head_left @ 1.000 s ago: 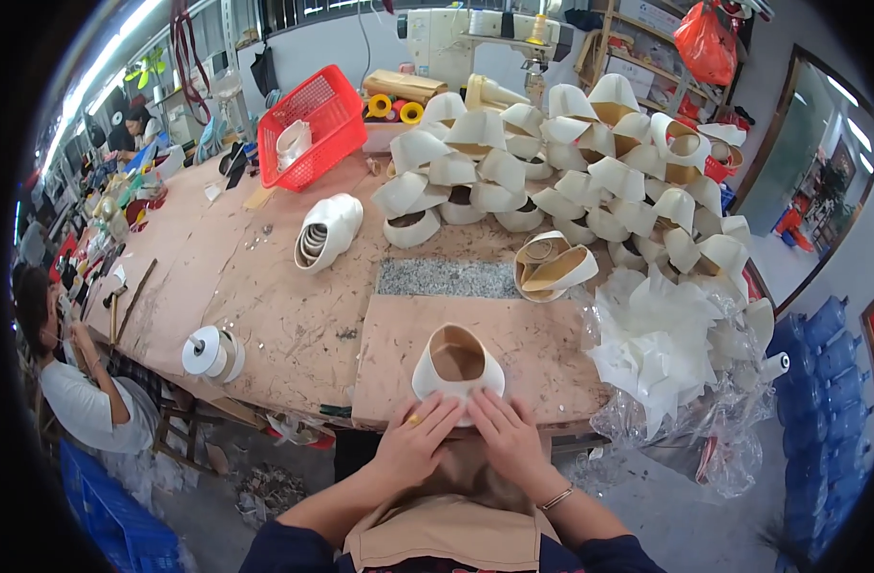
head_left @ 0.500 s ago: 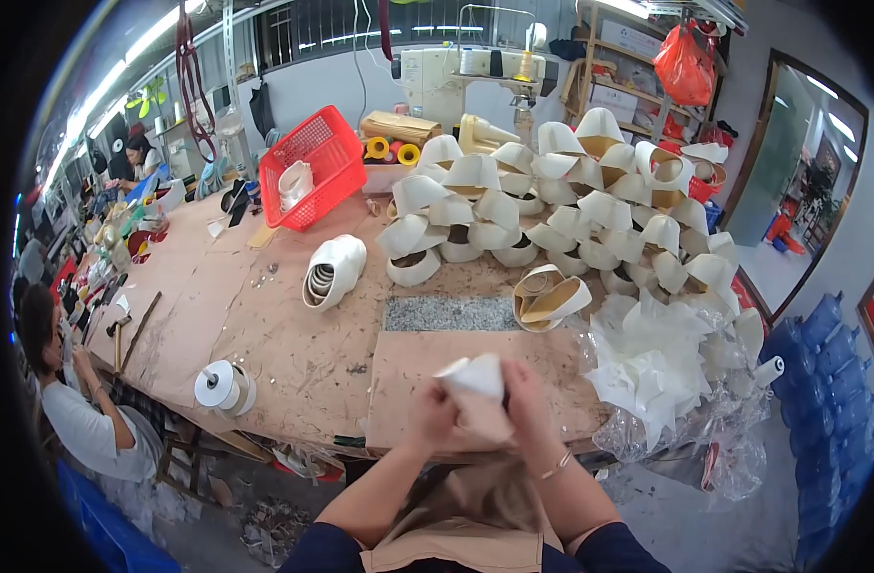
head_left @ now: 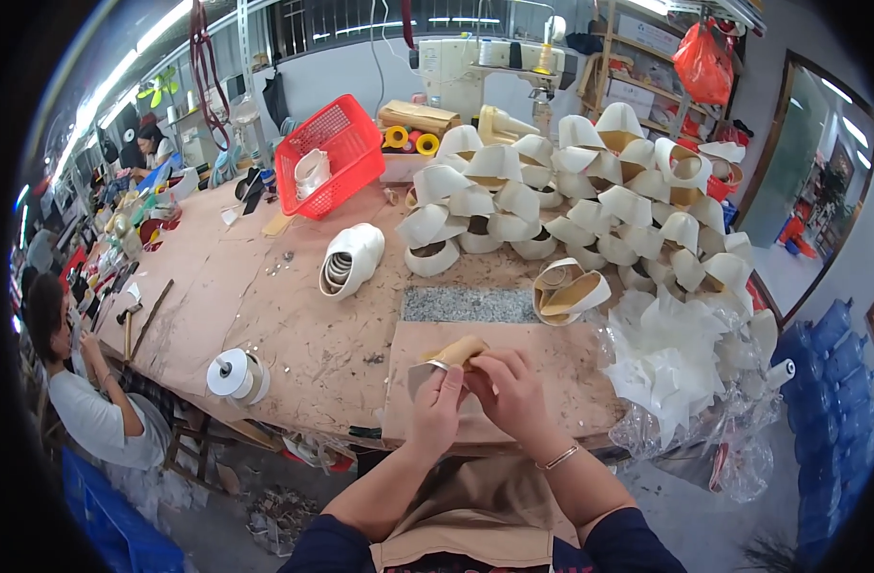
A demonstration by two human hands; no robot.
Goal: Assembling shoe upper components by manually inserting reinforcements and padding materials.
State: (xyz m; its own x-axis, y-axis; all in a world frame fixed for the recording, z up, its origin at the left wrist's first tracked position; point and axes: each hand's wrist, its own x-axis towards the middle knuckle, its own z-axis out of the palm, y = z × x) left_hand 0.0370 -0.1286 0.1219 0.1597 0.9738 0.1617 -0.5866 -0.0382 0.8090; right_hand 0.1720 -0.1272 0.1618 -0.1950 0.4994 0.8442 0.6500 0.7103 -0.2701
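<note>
Above the front of the workbench, both my hands are closed on a small curved shoe upper [head_left: 459, 351], white outside with a tan lining. My left hand [head_left: 439, 406] grips its near left edge, thumb on top. The fingers of my right hand [head_left: 511, 387] pinch its right side, close against the left fingertips; the exact grip point is hidden. Beneath lies a tan work board [head_left: 571, 372], with a speckled stone slab [head_left: 466, 306] behind it. An upper with tan lining [head_left: 571, 291] rests at the slab's right end.
White uppers [head_left: 513, 196] are piled at the back right. Clear plastic with white sheets [head_left: 661, 363] lies right. Nested white pieces [head_left: 353, 258], a red basket [head_left: 346, 172] and a white spool [head_left: 236, 377] stand left. A sewing machine [head_left: 456, 81] is behind; a co-worker [head_left: 98, 392] sits far left.
The upper has been turned so that its tan lining shows more. My right hand has come over toward my left, fingers now together at the piece. The whole view has shifted slightly.
</note>
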